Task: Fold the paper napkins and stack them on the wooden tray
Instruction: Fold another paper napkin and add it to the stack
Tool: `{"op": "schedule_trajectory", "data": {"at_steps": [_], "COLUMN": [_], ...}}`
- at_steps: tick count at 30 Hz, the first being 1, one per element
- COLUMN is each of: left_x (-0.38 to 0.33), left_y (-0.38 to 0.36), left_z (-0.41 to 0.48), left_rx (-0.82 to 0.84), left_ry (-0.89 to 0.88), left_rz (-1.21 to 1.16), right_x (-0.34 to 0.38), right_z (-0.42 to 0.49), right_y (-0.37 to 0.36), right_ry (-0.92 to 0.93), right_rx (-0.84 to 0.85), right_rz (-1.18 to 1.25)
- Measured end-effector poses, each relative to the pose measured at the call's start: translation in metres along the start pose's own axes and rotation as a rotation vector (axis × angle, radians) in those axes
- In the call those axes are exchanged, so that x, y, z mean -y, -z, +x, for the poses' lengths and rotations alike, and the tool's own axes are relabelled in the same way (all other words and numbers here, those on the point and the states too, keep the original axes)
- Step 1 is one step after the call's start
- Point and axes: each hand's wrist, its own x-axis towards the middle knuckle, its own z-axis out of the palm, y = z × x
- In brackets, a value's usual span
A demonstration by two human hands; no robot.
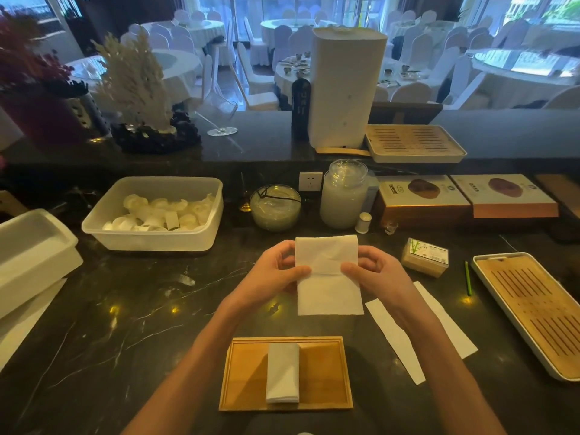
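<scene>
A white paper napkin (328, 287) is held above the dark marble counter, its top part folded over. My left hand (273, 273) pinches its left edge and my right hand (373, 271) pinches its right edge, thumbs on the front face. Near the counter's front edge lies the wooden tray (323, 372), with one folded napkin (282, 373) resting lengthwise left of its middle. Two long white paper strips (395, 337) lie flat on the counter right of the tray, under my right forearm.
A slatted bamboo tray in a white frame (533, 312) sits at right, a green pencil (468, 279) and a small toothpick box (425, 257) beside it. Behind are a plastic tub of white rolls (157, 215), a glass bowl (275, 207), a jar (345, 196), and a tall paper roll (345, 86).
</scene>
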Motion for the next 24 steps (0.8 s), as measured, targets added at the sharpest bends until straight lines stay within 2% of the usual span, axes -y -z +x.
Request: {"op": "schedule_trajectory", "data": {"at_steps": [5,12,19,24], "left_x": [-0.002,-0.001,0.0,-0.006], "left_y": [0.0,-0.001,-0.006,-0.01], "left_z": [0.0,-0.007,-0.012,-0.013], "left_rx": [-0.05,-0.053,-0.066,-0.039], "left_ry": [-0.036,-0.041,0.027,0.154], "left_rz": [0.01,-0.128,-0.147,-0.311], "right_x": [0.002,-0.002,0.0,-0.003], "right_z": [-0.004,-0.007,-0.012,-0.012], "right_y": [0.004,0.003,-0.001,-0.001], "right_ry": [0.042,0.113,0.149,0.192], "right_rx": [0.006,-0.046,-0.09,-0.111], "right_rz": [0.023,-0.009,-0.013,-0.083]}}
